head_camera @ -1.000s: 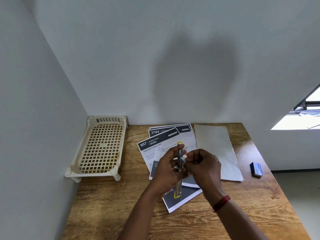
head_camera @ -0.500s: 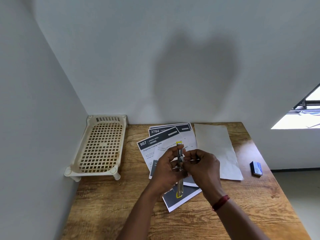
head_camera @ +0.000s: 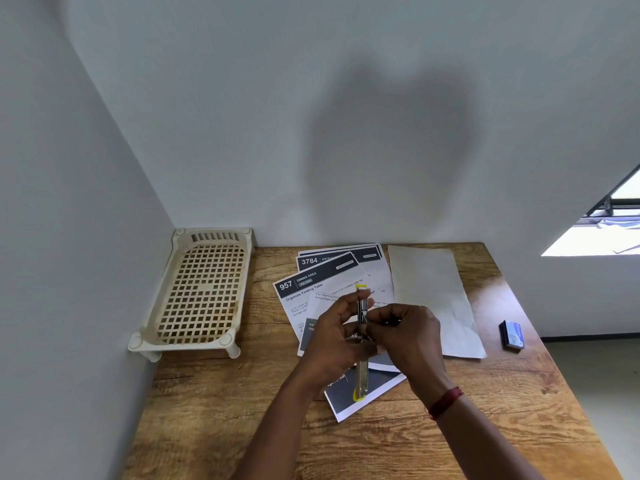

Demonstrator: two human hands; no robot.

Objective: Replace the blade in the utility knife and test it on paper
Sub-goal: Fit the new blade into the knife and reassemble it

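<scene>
Starting at the left, a rack [head_camera: 204, 292] is seen in the corner. On the printed sheets [head_camera: 311, 282] "957", "DINING AREA", "Organize Folding Table" and "3784" can be read. Over them the knife [head_camera: 362, 375] is held off the table [head_camera: 214, 410]. The left hand [head_camera: 332, 337] is wrapped round its body, and the right hand [head_camera: 408, 334] pinches at its middle. It is judged light, stiff and slim, with a sharp cutting edge, so the body should be gripped. At the right, the box [head_camera: 512, 335] label cannot be read.

Rack [head_camera: 201, 296] left on table [head_camera: 214, 410], papers [head_camera: 311, 282] centre, box [head_camera: 512, 335] right
</scene>
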